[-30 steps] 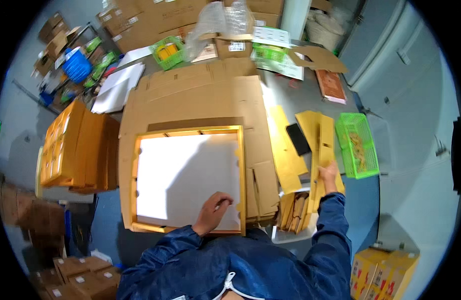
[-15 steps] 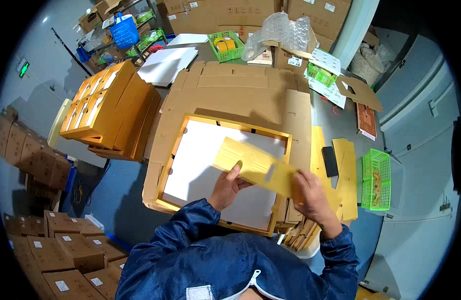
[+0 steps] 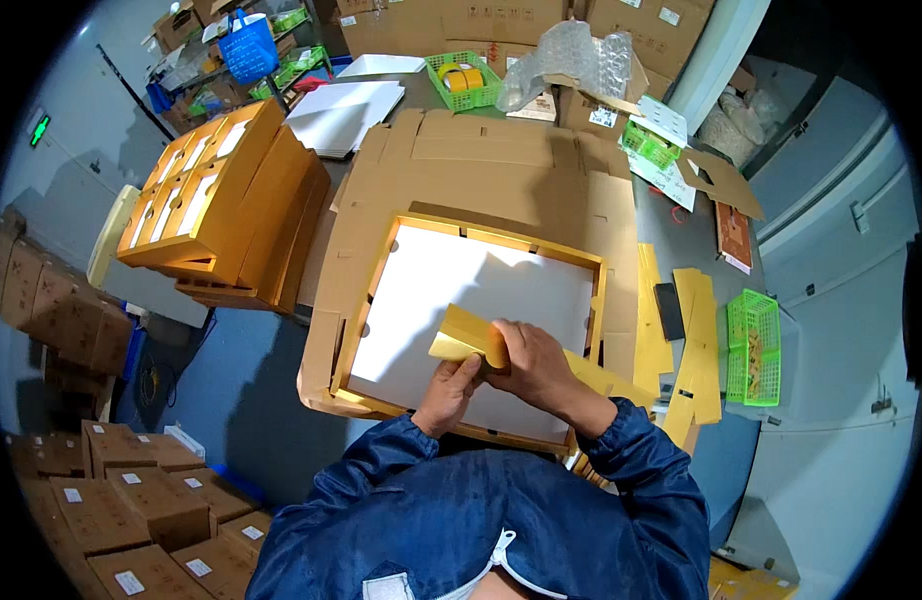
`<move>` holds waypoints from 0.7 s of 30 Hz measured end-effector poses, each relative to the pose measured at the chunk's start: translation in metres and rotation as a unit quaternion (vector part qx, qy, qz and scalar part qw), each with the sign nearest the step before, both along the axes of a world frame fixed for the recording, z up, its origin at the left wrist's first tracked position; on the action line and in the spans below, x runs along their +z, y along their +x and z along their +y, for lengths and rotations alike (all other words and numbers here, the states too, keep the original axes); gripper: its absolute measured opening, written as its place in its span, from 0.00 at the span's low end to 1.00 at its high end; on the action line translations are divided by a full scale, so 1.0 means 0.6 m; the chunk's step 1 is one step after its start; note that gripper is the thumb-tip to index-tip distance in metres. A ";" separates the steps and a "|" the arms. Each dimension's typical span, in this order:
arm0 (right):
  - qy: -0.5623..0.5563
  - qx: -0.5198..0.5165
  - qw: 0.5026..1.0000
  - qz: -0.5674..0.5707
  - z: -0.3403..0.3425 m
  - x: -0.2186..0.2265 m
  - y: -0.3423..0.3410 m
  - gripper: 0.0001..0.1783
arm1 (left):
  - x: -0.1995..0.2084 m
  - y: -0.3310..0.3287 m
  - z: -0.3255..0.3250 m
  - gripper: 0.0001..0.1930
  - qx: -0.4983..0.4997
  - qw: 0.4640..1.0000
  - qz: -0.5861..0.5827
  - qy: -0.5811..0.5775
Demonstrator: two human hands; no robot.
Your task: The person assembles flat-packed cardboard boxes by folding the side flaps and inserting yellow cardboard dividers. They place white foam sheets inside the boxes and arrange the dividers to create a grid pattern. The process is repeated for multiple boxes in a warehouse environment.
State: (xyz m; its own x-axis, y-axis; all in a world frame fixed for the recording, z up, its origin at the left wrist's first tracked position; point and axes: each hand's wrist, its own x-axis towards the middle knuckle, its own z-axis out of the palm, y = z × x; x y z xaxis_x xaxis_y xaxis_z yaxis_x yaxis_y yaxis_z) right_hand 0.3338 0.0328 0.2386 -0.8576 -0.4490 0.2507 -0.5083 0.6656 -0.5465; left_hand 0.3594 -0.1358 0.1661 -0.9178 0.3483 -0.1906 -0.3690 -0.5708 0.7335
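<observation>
Gripping long, flat, gold-yellow strip (image 3: 466, 328) above white, flat, rectangular panel (image 3: 421, 290): pinching near edge with left hand (image 3: 449, 396), wrapping right hand (image 3: 538, 362) over top, both grips closing on strip, apparently bending left end. Seeing panel already lying inside shallow, gold-yellow, wooden-looking frame (image 3: 600, 290), on brown corrugated cardboard (image 3: 481, 170). Not setting strip down yet; judging bend as partway done. Leaving more flat, gold-yellow strips (image 3: 696, 350) lying at right on grey surface (image 3: 681, 245), near black, phone-like slab (image 3: 669, 312) and green, plastic, slotted basket (image 3: 771, 340). Not telling how many are remaining to handle.
</observation>
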 end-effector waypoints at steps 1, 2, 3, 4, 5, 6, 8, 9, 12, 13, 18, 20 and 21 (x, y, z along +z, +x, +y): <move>-0.007 0.005 1.000 -0.021 -0.006 -0.010 0.001 0.35 | -0.001 0.001 -0.007 0.17 -0.007 1.000 0.015 -0.006; -0.030 -0.008 0.999 0.015 -0.014 -0.019 0.003 0.29 | 0.002 0.000 -0.010 0.17 -0.014 0.999 0.032 -0.011; -0.003 -0.016 1.000 0.018 -0.018 -0.025 0.004 0.28 | 0.007 -0.002 -0.013 0.17 -0.020 0.998 0.049 -0.015; 0.024 -0.024 0.999 0.020 -0.021 -0.028 0.004 0.28 | 0.013 -0.002 -0.017 0.20 -0.021 0.999 0.029 -0.023; 0.049 -0.031 0.998 0.022 -0.026 -0.029 0.005 0.27 | 0.012 -0.003 -0.020 0.21 -0.015 1.000 0.007 -0.008; 0.057 -0.027 0.998 0.009 -0.032 -0.024 0.007 0.25 | 0.012 -0.003 -0.022 0.22 -0.009 1.000 -0.014 0.007; 0.063 -0.052 0.996 0.030 -0.043 -0.026 0.009 0.25 | 0.013 -0.011 -0.022 0.22 0.007 0.998 -0.040 0.048; 0.067 -0.065 0.995 0.040 -0.046 -0.026 0.009 0.24 | 0.013 -0.014 -0.023 0.22 -0.001 0.998 -0.045 0.050; 0.072 -0.086 0.993 0.047 -0.047 -0.023 0.011 0.24 | 0.018 -0.022 -0.028 0.23 -0.024 0.995 -0.071 0.062; 0.073 -0.090 0.992 0.045 -0.045 -0.022 0.011 0.24 | 0.016 -0.024 -0.027 0.22 -0.031 0.995 -0.069 0.068; 0.025 -0.050 0.998 0.006 -0.028 -0.033 0.004 0.23 | 0.012 -0.028 -0.026 0.23 -0.056 0.996 -0.064 0.030; 0.010 -0.020 0.996 -0.084 -0.020 -0.016 0.003 0.21 | 0.020 -0.027 -0.023 0.22 -0.065 0.997 -0.029 0.015; -0.007 0.008 0.989 -0.151 -0.016 0.004 0.003 0.21 | 0.021 -0.024 -0.023 0.22 -0.066 0.998 0.004 0.020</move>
